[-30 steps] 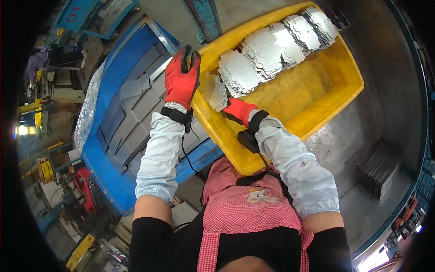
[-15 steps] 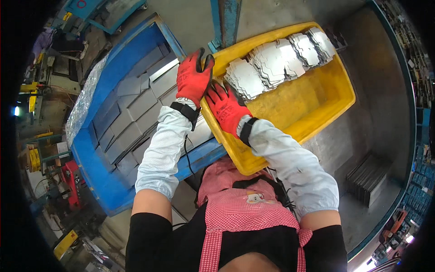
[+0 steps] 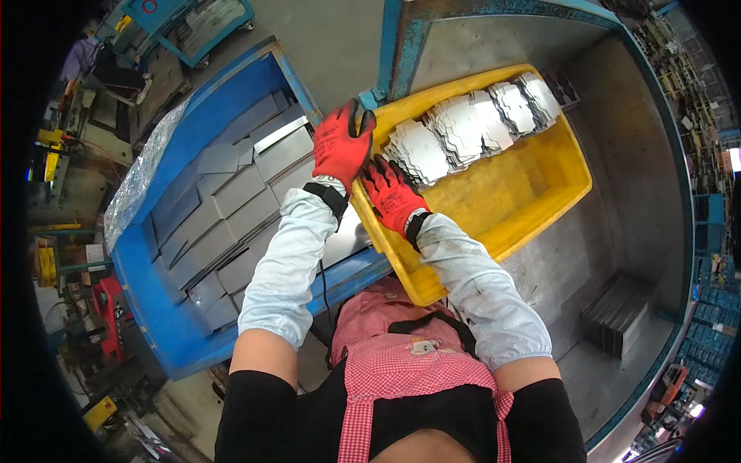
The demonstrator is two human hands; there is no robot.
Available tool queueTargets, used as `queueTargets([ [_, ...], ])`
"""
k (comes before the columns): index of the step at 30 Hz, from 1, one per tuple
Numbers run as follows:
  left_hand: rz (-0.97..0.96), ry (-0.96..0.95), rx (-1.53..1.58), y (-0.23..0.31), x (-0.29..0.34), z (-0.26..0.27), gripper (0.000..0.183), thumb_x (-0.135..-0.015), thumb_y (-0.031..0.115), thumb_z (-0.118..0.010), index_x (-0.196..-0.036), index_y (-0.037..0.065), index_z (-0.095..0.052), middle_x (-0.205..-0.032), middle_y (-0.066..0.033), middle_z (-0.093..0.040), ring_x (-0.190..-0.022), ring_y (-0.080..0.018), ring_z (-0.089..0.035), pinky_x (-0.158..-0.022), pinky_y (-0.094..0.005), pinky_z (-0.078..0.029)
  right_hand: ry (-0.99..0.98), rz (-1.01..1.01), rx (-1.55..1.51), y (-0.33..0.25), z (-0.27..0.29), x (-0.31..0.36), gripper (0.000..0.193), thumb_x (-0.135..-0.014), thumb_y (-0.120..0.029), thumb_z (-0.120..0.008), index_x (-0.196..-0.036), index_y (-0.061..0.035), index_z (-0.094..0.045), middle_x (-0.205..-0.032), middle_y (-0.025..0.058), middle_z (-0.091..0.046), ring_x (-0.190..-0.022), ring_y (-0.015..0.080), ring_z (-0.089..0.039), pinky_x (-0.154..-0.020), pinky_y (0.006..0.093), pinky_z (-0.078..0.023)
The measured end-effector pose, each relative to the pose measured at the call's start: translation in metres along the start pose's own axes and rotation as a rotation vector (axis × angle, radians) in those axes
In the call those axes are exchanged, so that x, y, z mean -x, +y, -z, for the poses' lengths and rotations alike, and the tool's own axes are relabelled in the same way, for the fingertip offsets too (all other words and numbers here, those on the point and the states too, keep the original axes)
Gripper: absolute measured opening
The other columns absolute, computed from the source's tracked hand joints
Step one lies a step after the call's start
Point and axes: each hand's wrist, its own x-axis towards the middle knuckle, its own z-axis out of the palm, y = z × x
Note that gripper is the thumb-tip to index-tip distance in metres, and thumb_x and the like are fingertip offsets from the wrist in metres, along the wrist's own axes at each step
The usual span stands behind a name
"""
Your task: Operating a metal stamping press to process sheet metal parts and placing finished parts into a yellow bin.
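My left hand (image 3: 343,143), in a red glove with black fingertips, grips the left end rim of a yellow plastic tub (image 3: 505,245). Its thumb stands apart; some of its fingers are hidden. My right hand (image 3: 394,197), gloved alike, rests inside that end wall with fingers spread and tips close to the rim, just below the left hand. Inside the tub, along the far wall, leans a row of thin, notched sheet-metal pieces (image 3: 457,127), bright and stacked face to face. The nearest pieces come close to my right fingertips.
A blue bin (image 3: 139,301) at the left holds many flat grey metal plates (image 3: 247,181). The tub stands in a large metal-walled container (image 3: 648,154) with blue edges. Dark plates (image 3: 617,315) are stacked at its near right. A blue cart (image 3: 208,35) stands at the far left.
The whole view has shifted slightly, with the tub and bins lower in the picture. Both hands stay at the tub's left end; no piece has visibly moved.
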Motion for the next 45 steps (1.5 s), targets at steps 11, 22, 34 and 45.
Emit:
queueTargets([
  [11, 0.015, -0.047, -0.086, 0.008, 0.001, 0.009, 0.052, -0.08, 0.042, -0.052, -0.117, 0.006, -0.052, -0.11, -0.0155, -0.055, -0.103, -0.0328, -0.05, -0.089, -0.0398, -0.038, 0.039, 0.009, 0.106, 0.003, -0.004, 0.001, 0.07, -0.076, -0.035, -0.057, -0.133, -0.0054, -0.031, -0.14, 0.0183, -0.024, -0.129, 0.039, -0.019, -0.104, 0.046, -0.025],
  [22, 0.02, -0.046, -0.093, 0.001, -0.001, 0.004, 0.05, -0.08, 0.043, -0.053, -0.117, 0.009, -0.053, -0.111, -0.0147, -0.056, -0.104, -0.0325, -0.049, -0.091, -0.0386, -0.038, 0.135, 0.06, -0.45, 0.011, 0.053, 0.062, 0.076, -0.069, -0.029, -0.063, -0.133, -0.0032, -0.029, -0.136, 0.0236, -0.027, -0.125, 0.044, -0.023, -0.103, 0.0454, -0.025],
  [34, -0.025, 0.006, 0.041, -0.002, 0.0, -0.002, 0.049, -0.081, 0.041, -0.052, -0.115, 0.006, -0.054, -0.108, -0.0171, -0.057, -0.1, -0.0358, -0.052, -0.087, -0.0408, -0.04, 0.56, -0.489, -0.42, -0.008, 0.049, 0.18, 0.046, -0.075, -0.018, -0.059, -0.118, -0.0041, -0.05, -0.114, 0.0142, -0.053, -0.106, 0.0328, -0.048, -0.095, 0.042, -0.035],
  [45, -0.296, 0.039, -0.604, 0.017, 0.036, 0.007, 0.052, -0.081, 0.039, -0.051, -0.126, 0.013, -0.045, -0.134, -0.0113, -0.039, -0.125, -0.0319, -0.031, -0.103, -0.0472, -0.022, 0.714, -0.431, -0.49, -0.005, 0.039, 0.184, 0.044, -0.077, -0.021, -0.058, -0.118, -0.0074, -0.05, -0.111, 0.011, -0.055, -0.103, 0.0296, -0.05, -0.096, 0.0421, -0.034],
])
